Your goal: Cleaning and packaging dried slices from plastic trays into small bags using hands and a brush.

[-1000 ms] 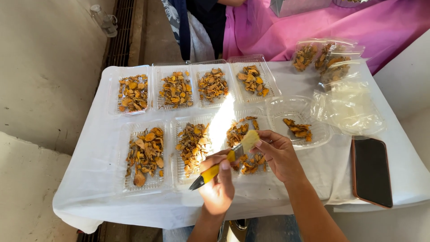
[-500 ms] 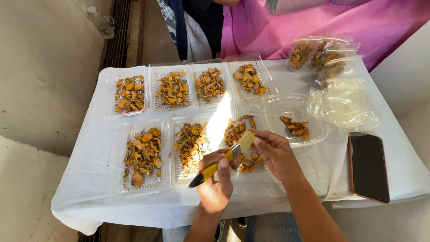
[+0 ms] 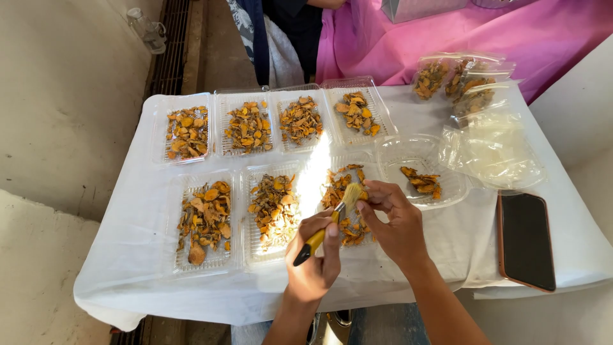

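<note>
My left hand (image 3: 314,259) grips a small brush (image 3: 332,220) with a yellow handle, a black end and pale bristles. The bristles meet the pinched fingertips of my right hand (image 3: 396,227). Whether a slice sits between those fingers is hidden. Both hands hover over a clear plastic tray (image 3: 367,160) of dried orange-yellow slices (image 3: 338,185) in the near row. A round clear dish (image 3: 393,150) just right of my right hand holds a few slices (image 3: 421,180).
Several more clear trays of orange slices (image 3: 249,126) lie in two rows on the white-covered table (image 3: 460,243). Clear bags, some with slices (image 3: 463,80), sit at the far right. A dark phone (image 3: 525,239) lies near the right edge. A person stands beyond the table by a pink cloth (image 3: 543,32).
The brush tip and my right fingertips stay together over the same tray, shifting only slightly. The view has drifted a little.
</note>
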